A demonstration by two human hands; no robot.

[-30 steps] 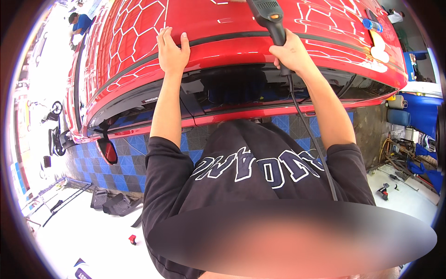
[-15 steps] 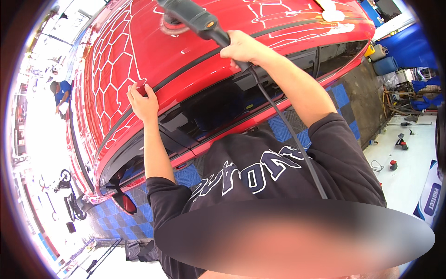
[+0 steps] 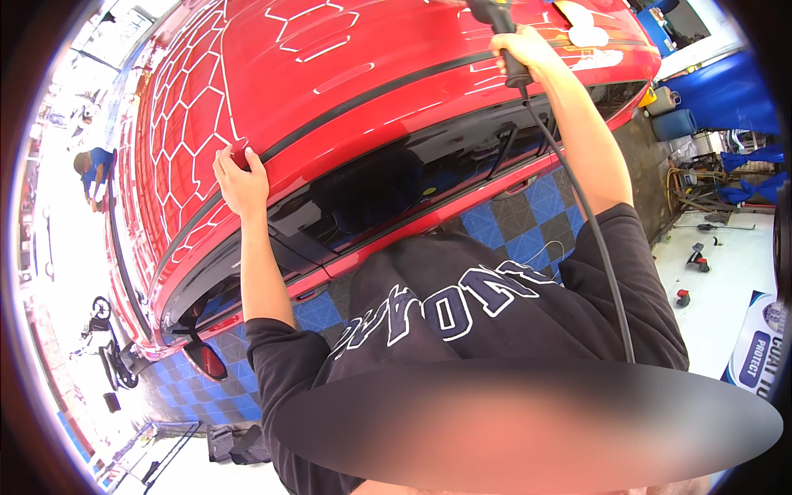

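Note:
The red car's roof (image 3: 371, 74) fills the upper view, with bright hexagonal reflections, a black trim strip (image 3: 330, 107) and dark side windows (image 3: 371, 190) below. My right hand (image 3: 524, 54) grips the black handle of a corded polisher (image 3: 487, 16), whose head lies at the top edge, mostly out of view. Its cord (image 3: 586, 206) runs down past my right arm. My left hand (image 3: 239, 177) rests on the roof edge by the trim, fingers bent and apart; what lies under the fingertips is unclear. A pale cloud-shaped item (image 3: 587, 33) is on the roof at the right.
A person in blue (image 3: 97, 169) is beyond the car at left. A motorcycle (image 3: 111, 346), side mirror (image 3: 206, 359) and black mats (image 3: 235, 444) sit lower left. Blue drum (image 3: 672, 125), blue sheeting (image 3: 718, 91), hoses (image 3: 685, 194) and small tools (image 3: 701, 260) line the right. Blue-and-grey tiles (image 3: 495, 227) underlie the car.
Over the last half second the polisher and my right hand moved right and up, its pad leaving view. My left hand stayed on the roof. Earlier, the view turned and the left hand moved left.

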